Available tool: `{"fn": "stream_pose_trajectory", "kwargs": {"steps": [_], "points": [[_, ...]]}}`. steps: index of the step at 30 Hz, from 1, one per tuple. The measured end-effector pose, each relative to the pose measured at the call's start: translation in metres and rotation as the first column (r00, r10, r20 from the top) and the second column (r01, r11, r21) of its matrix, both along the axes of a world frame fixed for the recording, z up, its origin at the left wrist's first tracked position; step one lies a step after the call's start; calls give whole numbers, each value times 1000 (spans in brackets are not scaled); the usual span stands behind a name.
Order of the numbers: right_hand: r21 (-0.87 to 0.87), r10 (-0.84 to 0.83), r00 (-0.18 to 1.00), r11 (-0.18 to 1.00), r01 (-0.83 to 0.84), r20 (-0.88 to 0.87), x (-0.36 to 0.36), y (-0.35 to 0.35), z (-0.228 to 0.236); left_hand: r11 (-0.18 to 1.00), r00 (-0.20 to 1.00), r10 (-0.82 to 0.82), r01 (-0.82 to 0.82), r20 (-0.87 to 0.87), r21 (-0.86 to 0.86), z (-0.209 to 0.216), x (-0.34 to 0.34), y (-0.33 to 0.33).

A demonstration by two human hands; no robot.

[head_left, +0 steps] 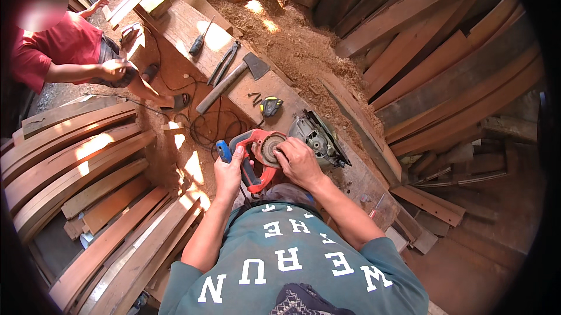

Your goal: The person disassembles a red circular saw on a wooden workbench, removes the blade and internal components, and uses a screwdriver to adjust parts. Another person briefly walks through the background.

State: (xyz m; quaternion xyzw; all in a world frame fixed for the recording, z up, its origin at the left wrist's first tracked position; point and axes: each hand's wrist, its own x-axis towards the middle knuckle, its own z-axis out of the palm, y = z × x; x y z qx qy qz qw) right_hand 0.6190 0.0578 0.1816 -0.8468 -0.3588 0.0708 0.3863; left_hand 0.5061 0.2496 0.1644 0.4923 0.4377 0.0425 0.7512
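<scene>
**Red tool housing (pixel 267 178) held mid-frame**

The left hand (pixel 229 171) is wrapped around the housing's grip, a blue handle (pixel 223 150) jutting beside its thumb. The right hand (pixel 301 161) has bunched fingertips on the round metal part (pixel 271 147); whether they pinch it, I cannot tell. Right of centre, a dark metal tool body (pixel 319 140) rests on the surface (pixel 291 102).

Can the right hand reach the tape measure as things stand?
Probably yes: the tape measure lies uncovered on the board just beyond the right hand, though its fingers are at the round metal part of the red tool.
</scene>
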Motion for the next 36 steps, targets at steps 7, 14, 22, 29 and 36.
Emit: {"fn": "stream_pose_trajectory", "kwargs": {"steps": [7, 14, 22, 29, 36], "points": [[-23, -65, 997, 998, 66, 37, -7, 16, 19, 996, 995, -95, 95, 19, 2, 11, 8, 25], [-37, -136, 988, 990, 139, 70, -12, 29, 25, 982, 984, -175, 172, 26, 79, 20, 12, 42], [40, -142, 986, 989, 139, 92, -8, 47, 25, 989, 990, -136, 133, 42, 58, 37, 16, 59], [108, -193, 978, 974, 201, -83, -18, 54, 20, 977, 976, -212, 211, 38, 32, 32, 13, 68], [147, -258, 937, 944, 296, -235, -39, 36, 12, 933, 938, -343, 345, 40, -102, 45, 14, 74]]}}
